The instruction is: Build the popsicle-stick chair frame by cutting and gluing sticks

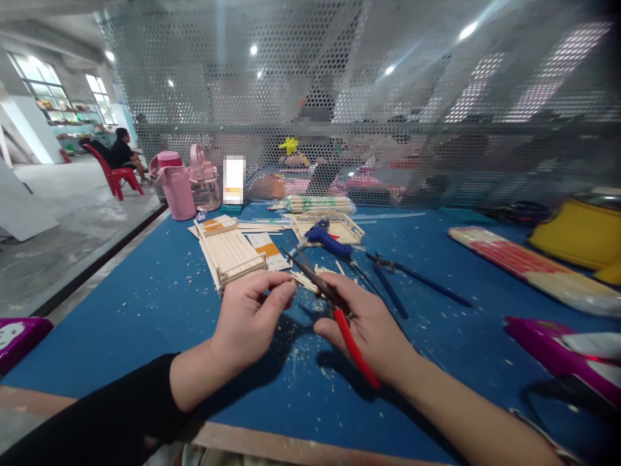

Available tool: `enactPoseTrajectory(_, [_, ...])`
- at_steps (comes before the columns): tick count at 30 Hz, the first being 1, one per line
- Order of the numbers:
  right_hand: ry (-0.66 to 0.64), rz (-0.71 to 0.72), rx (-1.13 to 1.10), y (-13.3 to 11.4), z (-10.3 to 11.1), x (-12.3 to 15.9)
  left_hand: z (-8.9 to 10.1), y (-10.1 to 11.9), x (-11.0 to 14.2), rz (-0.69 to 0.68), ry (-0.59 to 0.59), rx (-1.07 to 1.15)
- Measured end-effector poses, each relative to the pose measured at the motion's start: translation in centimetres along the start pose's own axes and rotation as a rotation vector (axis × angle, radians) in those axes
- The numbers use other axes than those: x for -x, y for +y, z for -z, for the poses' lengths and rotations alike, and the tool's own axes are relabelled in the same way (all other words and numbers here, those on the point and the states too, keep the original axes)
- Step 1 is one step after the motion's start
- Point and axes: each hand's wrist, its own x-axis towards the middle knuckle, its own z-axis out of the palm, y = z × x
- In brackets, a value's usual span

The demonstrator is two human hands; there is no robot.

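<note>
My left hand (255, 317) is closed in a pinch, thumb against forefinger, over the blue tabletop (145, 317). Whatever is between its fingertips is too small to make out. My right hand (376, 323) grips red-handled scissors (358, 356), whose dark blades are parted and point up and left, close to the left fingertips. Behind the hands lie short cut wooden sticks (305, 282). A small bed-shaped model made of pale sticks (230, 249) stands just beyond my left hand. Past the blades rests a blue glue gun (330, 243).
Blue-handled pliers (388, 291) lie right of the glue gun. A stick-built tray (352, 228) and bagged sticks (320, 204) are behind. Packaged sticks (528, 268) and a purple object (563, 353) lie right. A pink thermos (178, 188) stands back left, before a perforated metal screen (233, 84).
</note>
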Motion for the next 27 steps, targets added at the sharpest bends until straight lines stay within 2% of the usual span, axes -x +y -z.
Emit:
enactPoseTrajectory(3, [-0.001, 0.012, 0.032, 0.1, 0.2, -0.2, -0.1, -0.3, 0.0, 0.021, 0.0, 0.034])
enactPoseTrajectory(8, [0.015, 0.124, 0.104, 0.0, 0.2, -0.1, -0.2, -1.0, 0.1, 0.012, 0.045, 0.085])
enactPoseTrajectory(11, [0.018, 0.111, 0.097, -0.2, 0.2, -0.1, -0.1, -1.0, 0.1, -0.009, 0.047, 0.054])
enactPoseTrajectory(13, [0.017, 0.044, 0.069, -0.3, 0.4, -0.2, -0.1, -0.7, 0.1, -0.015, 0.035, 0.015])
enactPoseTrajectory(19, [0.079, -0.325, 0.152, 0.1, 2.2, -1.2, 0.0, -0.4, 0.0, 0.009, 0.009, -0.04])
enactPoseTrajectory(22, [-0.06, -0.405, 0.324, 0.8, 4.3, -1.4, 0.1, -0.4, 0.2, -0.011, -0.078, -0.088])
enactPoseTrajectory(24, [-0.213, -0.425, 0.447, 1.3, 5.5, -1.1, 0.1, -0.3, 0.4, -0.086, -0.172, -0.141])
enactPoseTrajectory(27, [-0.41, -0.432, 0.484, 2.3, 6.2, -0.1, 0.0, -0.2, 0.8, -0.211, -0.336, -0.171])
